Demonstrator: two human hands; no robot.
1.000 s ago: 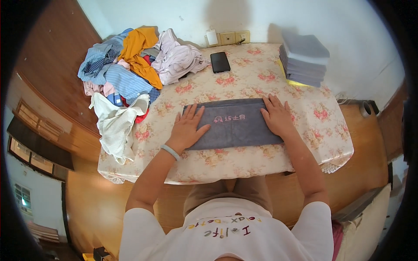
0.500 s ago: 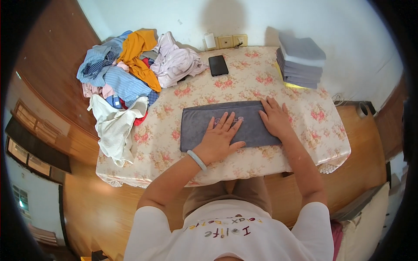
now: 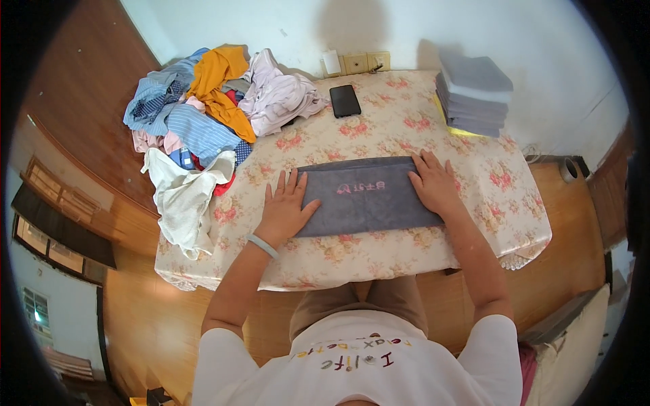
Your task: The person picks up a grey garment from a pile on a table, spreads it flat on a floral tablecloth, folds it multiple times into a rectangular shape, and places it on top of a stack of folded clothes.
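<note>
A grey towel (image 3: 369, 210), folded into a long flat rectangle with pink embroidery on top, lies across the middle of the table. My left hand (image 3: 284, 205) rests on its left end, fingers stretched out and thumb apart. At the opposite end, my right hand (image 3: 434, 184) lies flat over the towel's right edge with its fingers spread. Neither hand grasps anything. Towel edges beneath both palms are hidden.
A heap of loose clothes (image 3: 203, 128) covers the table's left side, a white garment (image 3: 177, 203) hanging toward the front. Folded grey towels (image 3: 474, 101) are stacked at back right. A black phone-like object (image 3: 345, 101) lies near the wall sockets (image 3: 355, 64). A floral cloth (image 3: 501, 210) covers the table.
My left hand has slid from the towel's middle to its left end, uncovering the embroidery. My right hand stays at the right end. The whole view has shifted slightly.
</note>
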